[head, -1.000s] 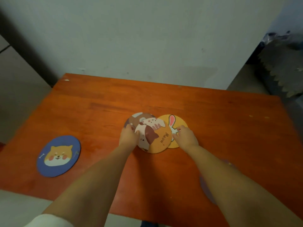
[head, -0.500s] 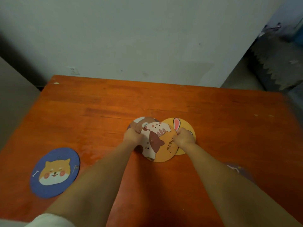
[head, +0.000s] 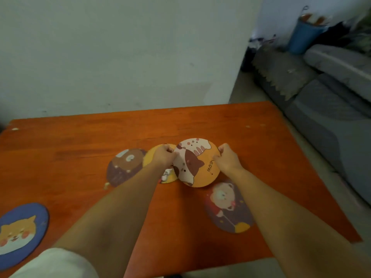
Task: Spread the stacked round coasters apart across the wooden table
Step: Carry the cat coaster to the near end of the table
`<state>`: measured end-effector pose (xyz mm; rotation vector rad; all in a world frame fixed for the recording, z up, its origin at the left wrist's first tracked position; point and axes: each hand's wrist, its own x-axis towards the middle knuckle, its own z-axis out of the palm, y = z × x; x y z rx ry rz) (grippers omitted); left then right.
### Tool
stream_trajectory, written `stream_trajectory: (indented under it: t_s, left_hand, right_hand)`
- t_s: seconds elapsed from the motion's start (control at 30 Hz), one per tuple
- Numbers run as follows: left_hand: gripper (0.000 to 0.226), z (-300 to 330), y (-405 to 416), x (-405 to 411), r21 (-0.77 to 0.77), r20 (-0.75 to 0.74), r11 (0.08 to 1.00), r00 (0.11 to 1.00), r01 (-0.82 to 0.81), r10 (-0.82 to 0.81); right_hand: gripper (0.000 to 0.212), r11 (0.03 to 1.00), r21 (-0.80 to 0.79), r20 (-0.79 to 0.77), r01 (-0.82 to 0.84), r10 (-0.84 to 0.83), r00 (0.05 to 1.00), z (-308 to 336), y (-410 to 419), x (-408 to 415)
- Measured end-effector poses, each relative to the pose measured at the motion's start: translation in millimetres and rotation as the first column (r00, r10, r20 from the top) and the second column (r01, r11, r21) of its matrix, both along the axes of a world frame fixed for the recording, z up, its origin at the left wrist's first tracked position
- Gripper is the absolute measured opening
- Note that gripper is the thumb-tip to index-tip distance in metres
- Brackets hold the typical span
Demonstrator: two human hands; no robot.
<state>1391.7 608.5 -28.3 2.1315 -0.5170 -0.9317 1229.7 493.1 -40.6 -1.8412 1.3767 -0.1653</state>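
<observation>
Both hands, left hand [head: 163, 155] and right hand [head: 226, 159], pinch opposite edges of the round orange cat coaster [head: 195, 162] at frame centre, over the wooden table [head: 251, 137]. Brown bear coaster [head: 124, 167] and yellow coaster [head: 149, 157] left of centre overlap; blue dog coaster [head: 20, 231] lower left and purple pig coaster [head: 226, 207] lower right lie apart. Roughly half spread, I'd judge.

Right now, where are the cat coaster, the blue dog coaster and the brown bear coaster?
cat coaster [head: 197, 163], head view, on the brown cat's face
blue dog coaster [head: 20, 231], head view, on the dog's face
brown bear coaster [head: 125, 165], head view, on the bear's body
</observation>
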Motion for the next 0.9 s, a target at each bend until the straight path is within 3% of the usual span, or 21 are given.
stream_trajectory:
  t_s: [0.1,0.53,0.7,0.9]
  left_hand:
    - [0.029,9,-33,-64,-0.017,0.015,0.999,0.999,0.036,-0.035]
    - [0.010,14,-181,-354,-0.033,0.094,0.962,0.959,0.271,-0.267]
    - [0.009,7,-238,-399,-0.074,0.064,0.954,0.956,0.290,-0.285]
    - [0.025,-6,-311,-396,-0.099,-0.045,0.980,0.983,0.171,-0.176]
  right_hand:
    - [0.012,0.999,-0.018,0.027,0.032,-0.031,0.999,8,-20,-71]
    - [0.014,0.973,-0.093,0.007,0.210,-0.210,0.978,23,-136,-381]
    - [0.011,0.962,-0.117,0.030,0.246,-0.244,0.969,20,-185,-427]
    - [0.009,0.979,-0.101,0.009,0.175,-0.175,0.985,15,-266,-420]
